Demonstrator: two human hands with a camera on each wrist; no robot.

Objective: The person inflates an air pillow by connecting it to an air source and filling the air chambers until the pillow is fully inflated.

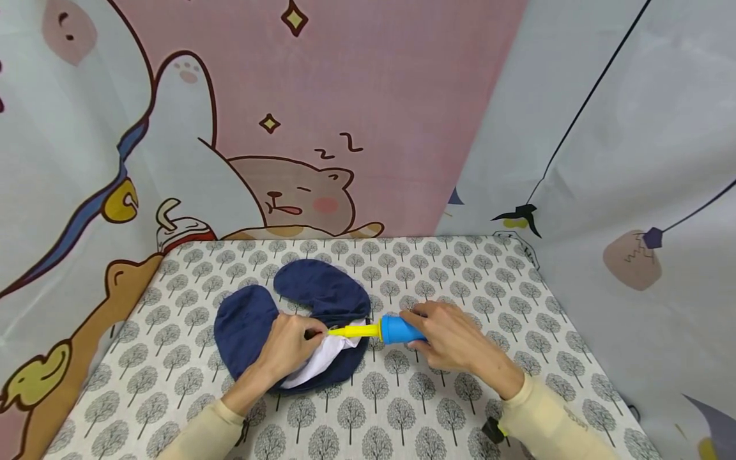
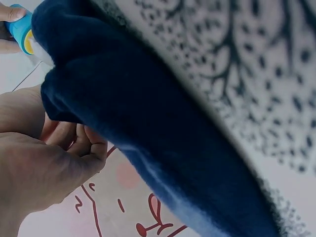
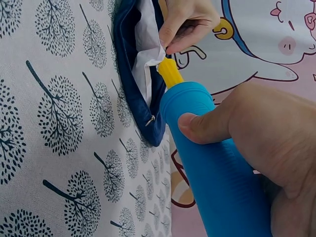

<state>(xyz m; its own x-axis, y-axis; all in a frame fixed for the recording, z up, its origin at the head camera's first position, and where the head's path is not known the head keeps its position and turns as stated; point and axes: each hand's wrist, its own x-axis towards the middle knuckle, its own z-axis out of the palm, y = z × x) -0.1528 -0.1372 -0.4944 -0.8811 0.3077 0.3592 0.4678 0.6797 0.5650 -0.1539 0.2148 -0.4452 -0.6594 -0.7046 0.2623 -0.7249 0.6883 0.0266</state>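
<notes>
A navy U-shaped neck pillow (image 1: 247,326) lies on the table, unzipped along one side, with a small zip pull (image 3: 150,120) in the right wrist view. From the opening comes a white inner bag (image 1: 322,364). My left hand (image 1: 290,345) pinches this bag right at the tip of a yellow nozzle (image 1: 359,330); its fingertips partly hide where the two meet. The nozzle belongs to a blue hand pump (image 1: 399,329). Around the pump barrel, my right hand (image 1: 451,335) grips with the thumb along its side. In the left wrist view, navy fabric (image 2: 148,108) hides most of the bag.
The table has a cloth printed with trees (image 1: 397,396). A small black object (image 1: 492,430) lies by my right sleeve (image 1: 552,415). Cartoon-printed curtains (image 1: 368,96) hang behind the table and at both sides.
</notes>
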